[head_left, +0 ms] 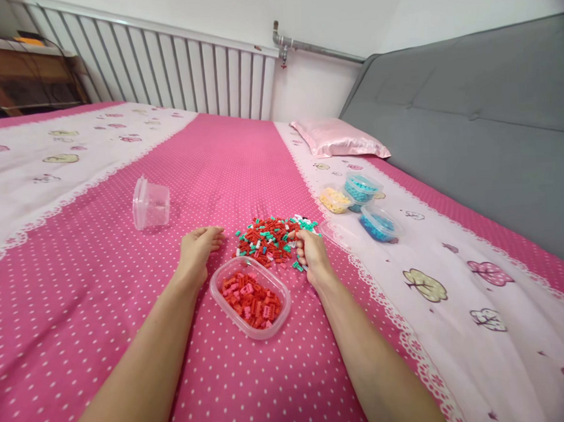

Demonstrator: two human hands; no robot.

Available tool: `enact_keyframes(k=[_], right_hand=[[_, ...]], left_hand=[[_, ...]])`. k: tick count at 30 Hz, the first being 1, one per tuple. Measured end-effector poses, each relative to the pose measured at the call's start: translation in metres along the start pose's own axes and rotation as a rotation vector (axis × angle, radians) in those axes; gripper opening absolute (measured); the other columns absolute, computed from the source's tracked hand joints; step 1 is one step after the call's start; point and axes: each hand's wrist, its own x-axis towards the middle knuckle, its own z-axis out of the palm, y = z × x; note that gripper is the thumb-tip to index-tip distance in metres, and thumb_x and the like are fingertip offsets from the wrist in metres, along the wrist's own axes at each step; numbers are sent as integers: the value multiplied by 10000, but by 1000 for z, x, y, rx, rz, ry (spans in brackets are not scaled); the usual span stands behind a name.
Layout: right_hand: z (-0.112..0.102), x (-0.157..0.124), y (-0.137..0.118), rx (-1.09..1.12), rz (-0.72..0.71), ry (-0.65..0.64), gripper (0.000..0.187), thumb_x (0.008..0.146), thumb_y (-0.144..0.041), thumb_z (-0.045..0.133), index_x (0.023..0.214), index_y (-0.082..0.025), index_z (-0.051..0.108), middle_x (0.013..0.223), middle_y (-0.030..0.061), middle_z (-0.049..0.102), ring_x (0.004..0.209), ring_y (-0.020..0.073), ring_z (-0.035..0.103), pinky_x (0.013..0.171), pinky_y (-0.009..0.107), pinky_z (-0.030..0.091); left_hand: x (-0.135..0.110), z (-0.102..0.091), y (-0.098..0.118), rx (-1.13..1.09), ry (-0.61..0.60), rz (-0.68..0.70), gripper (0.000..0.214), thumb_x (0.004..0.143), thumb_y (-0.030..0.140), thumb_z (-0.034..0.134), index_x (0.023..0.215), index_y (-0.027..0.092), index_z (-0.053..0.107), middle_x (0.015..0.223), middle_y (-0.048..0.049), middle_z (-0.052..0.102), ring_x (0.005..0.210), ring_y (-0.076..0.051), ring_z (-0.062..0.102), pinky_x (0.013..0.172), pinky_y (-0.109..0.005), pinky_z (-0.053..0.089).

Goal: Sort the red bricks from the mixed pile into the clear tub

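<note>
A loose pile of small toy bricks point(267, 237), mostly red with green and white ones mixed in, lies on the bed between my hands. My right hand point(310, 252) is at the pile's right edge, thumb and forefinger pinched on what looks like a small red brick point(293, 234). Left of the pile, my left hand point(201, 248) rests with its fingers stretched out and nothing visible in them. Nearer to me stands a clear plastic tub point(216, 294) holding red and pink bricks point(252, 301).
An empty clear tub point(153, 205) lies on its side at left. To the right are tubs of yellow bricks point(335, 199), turquoise bricks point(361, 187) and blue bricks point(378, 223). A clear lid point(339, 234) lies near them. A pink pillow point(339, 140) is farther back.
</note>
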Motion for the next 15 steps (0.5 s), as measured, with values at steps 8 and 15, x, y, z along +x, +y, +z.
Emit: enact_keyframes(k=[8,15], right_hand=[[2,1,-3,209,105,4,166,641,-237,476,620,-141,610,466,-73,380,374,41,290,325,157,165],[1,2,-5,285,165,10,157,665,-222,441,611,-149,569,514,-36,483,382,50,397,312,153,183]], left_hand=[[0,0,1,-2,1,-2,214,553,292,660,655,108,626,617,-54,628,516,-85,519,490,-195,384],[0,0,0,3,-3,5,215,560,300,655,657,110,629,621,-50,625,522,-83,519,505,-198,387]])
